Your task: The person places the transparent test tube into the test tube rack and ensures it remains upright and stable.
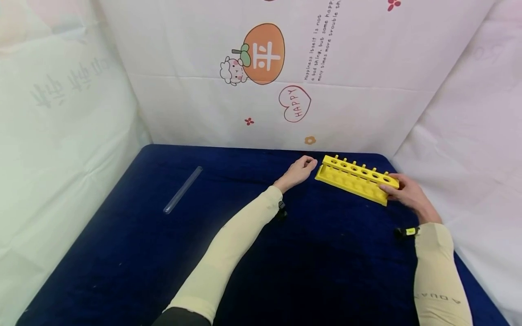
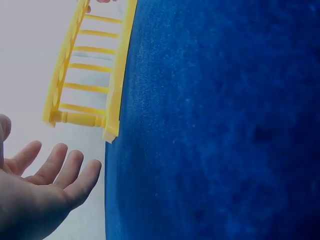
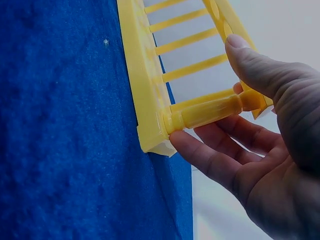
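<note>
A yellow test tube rack [image 1: 350, 184] with a row of holes along its top bar stands at the back right of the table. My right hand [image 1: 409, 195] grips its right end; in the right wrist view the thumb lies on the top bar and the fingers curl round the end post [image 3: 210, 112]. Just off the rack's left end is my left hand [image 1: 299, 172], holding nothing. The left wrist view has its fingers [image 2: 67, 167] loosely bent, apart from the rack. On the left of the table lies a clear test tube [image 1: 183, 190].
Dark blue cloth [image 1: 326, 262] covers the table. A white printed curtain [image 1: 183, 90] rises behind the back edge, and white sheets hang at both sides, the right one [image 1: 481, 172] close to my right arm.
</note>
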{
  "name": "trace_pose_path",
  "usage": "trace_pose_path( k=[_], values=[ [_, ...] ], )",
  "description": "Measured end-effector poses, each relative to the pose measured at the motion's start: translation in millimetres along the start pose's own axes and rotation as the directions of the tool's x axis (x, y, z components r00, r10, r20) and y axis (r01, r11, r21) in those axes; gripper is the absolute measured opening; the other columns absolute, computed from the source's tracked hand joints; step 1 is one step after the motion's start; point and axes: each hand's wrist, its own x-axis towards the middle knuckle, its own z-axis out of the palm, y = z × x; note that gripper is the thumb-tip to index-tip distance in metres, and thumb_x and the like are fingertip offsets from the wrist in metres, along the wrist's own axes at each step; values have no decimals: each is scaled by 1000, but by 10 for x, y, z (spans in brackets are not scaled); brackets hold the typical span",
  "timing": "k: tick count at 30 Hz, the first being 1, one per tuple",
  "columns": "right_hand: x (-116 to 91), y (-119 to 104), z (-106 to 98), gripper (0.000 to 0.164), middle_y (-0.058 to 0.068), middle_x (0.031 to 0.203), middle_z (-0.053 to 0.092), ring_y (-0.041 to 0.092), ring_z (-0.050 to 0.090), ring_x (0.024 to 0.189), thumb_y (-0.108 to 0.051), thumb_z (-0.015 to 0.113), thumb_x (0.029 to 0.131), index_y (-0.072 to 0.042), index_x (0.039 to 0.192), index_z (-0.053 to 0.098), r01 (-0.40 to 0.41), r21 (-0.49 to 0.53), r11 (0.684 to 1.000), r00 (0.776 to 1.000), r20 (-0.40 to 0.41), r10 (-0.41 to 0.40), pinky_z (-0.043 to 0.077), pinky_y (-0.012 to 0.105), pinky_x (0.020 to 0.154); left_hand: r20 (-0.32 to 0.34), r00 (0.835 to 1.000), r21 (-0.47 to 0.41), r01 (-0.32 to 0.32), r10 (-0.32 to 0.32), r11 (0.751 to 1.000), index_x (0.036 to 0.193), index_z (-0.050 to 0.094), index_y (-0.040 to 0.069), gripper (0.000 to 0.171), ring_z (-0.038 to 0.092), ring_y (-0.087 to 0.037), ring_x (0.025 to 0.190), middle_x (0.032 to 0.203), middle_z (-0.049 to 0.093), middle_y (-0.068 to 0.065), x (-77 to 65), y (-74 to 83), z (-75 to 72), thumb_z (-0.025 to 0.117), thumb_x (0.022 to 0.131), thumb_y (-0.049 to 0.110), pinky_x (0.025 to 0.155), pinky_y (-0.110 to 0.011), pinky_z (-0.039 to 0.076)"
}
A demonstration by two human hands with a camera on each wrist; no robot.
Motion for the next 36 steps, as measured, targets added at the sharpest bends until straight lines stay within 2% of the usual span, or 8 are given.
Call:
trace_pose_path(
  k=[9, 17, 21, 26, 29, 36],
  values=[
    [-16, -32, -12, 84, 29, 132, 46, 26, 64, 98, -47, 57, 96, 3, 154, 22, 6, 16, 1000, 1000, 15, -7, 59, 42, 81, 16, 1000, -38, 24, -23, 999, 135, 49, 28, 47, 57, -15, 118, 133, 56, 2, 58, 17, 94, 39, 100, 58, 94, -37, 50],
    [-13, -14, -24, 80, 28, 131, 46, 17, 63, 94, -46, 57, 97, 2, 153, 25, 25, 23, 999, 1000, 2, -25, 59, 42, 80, 6, 999, -53, 46, -46, 998, 132, 51, 26, 45, 59, -13, 112, 129, 57, 3, 66, 14, 175, 41, 101, 56, 92, -36, 51],
    [-20, -8, -21, 79, 28, 130, 47, 11, 63, 91, -44, 57, 97, 1, 153, 26, 26, 35, 999, 1000, -7, -26, 59, 42, 80, 14, 999, -55, 32, -31, 998, 131, 51, 25, 47, 59, -13, 113, 129, 57, 3, 74, 13, 200, 40, 100, 58, 91, -35, 52],
    [-26, 15, -24, 79, 28, 130, 47, 11, 64, 90, -44, 58, 96, 0, 153, 26, 18, 54, 998, 1000, -10, -18, 59, 41, 80, 25, 1000, -52, 8, -7, 999, 131, 51, 25, 47, 56, -15, 119, 132, 55, 2, 80, 34, 230, 40, 99, 59, 93, -36, 51],
    [-21, 23, -28, 80, 28, 131, 47, 12, 65, 91, -45, 59, 96, -1, 154, 25, 9, 61, 998, 1000, -11, -9, 59, 40, 80, 9, 1000, -63, 4, -4, 998, 131, 50, 24, 47, 57, -15, 116, 131, 56, 1, 94, 42, 251, 40, 100, 58, 91, -35, 52],
    [-19, 31, -33, 81, 30, 134, 45, 12, 66, 91, -44, 60, 95, -1, 154, 25, 1, 95, 996, 1000, -8, 0, 59, 40, 81, -70, 997, -96, 32, -39, 995, 130, 51, 20, 44, 62, -18, 105, 120, 59, -2, 142, 40, 332, 40, 102, 52, 82, -32, 53]
  ],
)
